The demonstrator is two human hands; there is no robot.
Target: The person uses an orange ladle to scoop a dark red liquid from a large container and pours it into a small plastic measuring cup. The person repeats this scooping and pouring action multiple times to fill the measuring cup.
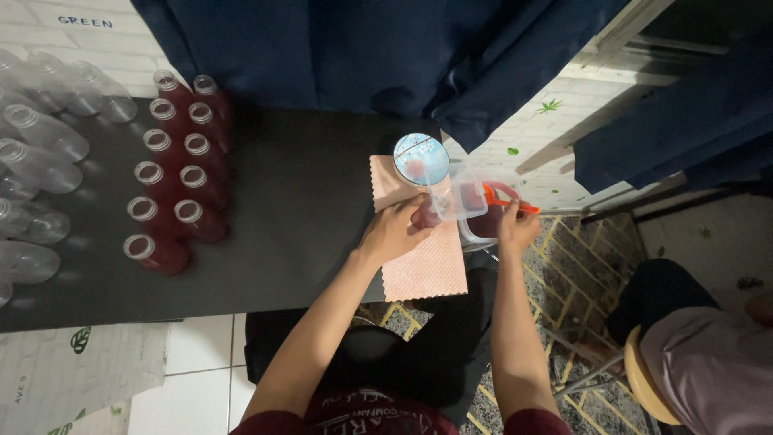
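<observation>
My left hand [396,231] grips a small bottle of red liquid [427,214] that stands on a pink cloth [427,266] at the black table's near edge. My right hand [515,227] holds the orange handle [503,198] of a clear plastic jug [475,197] with red liquid in it, tipped toward the bottle's mouth. A round light-blue lid [421,158] lies on the cloth just behind the bottle.
Two rows of open bottles filled with red liquid [173,173] stand on the black table [298,201] at left. Several empty clear bottles [36,153] lie at the far left. Dark blue curtains hang behind. Another person [700,362] sits at lower right.
</observation>
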